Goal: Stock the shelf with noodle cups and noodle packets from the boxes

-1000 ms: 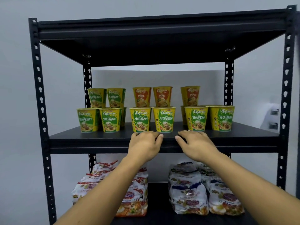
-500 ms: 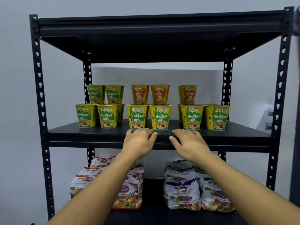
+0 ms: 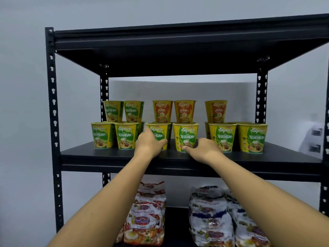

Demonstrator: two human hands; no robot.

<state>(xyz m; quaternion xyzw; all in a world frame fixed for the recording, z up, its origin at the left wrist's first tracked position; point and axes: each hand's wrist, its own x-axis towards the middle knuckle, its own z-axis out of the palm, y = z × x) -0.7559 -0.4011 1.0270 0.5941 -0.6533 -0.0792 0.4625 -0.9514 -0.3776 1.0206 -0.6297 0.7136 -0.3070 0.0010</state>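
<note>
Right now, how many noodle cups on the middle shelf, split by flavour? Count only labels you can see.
green Vegetarian cups: 8
orange Ayam cups: 3
Total: 11
Anything hidden behind these rows isn't counted.

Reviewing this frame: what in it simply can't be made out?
All in the head view.
Whether the left hand grips the middle vegetarian cup or only touches it: motion blur, and the hand covers the cup's lower part.
Whether the right hand holds the neighbouring cup: contact too small to tell.
Bottoms of the noodle packets: cut by the lower edge, partly behind both forearms.
</note>
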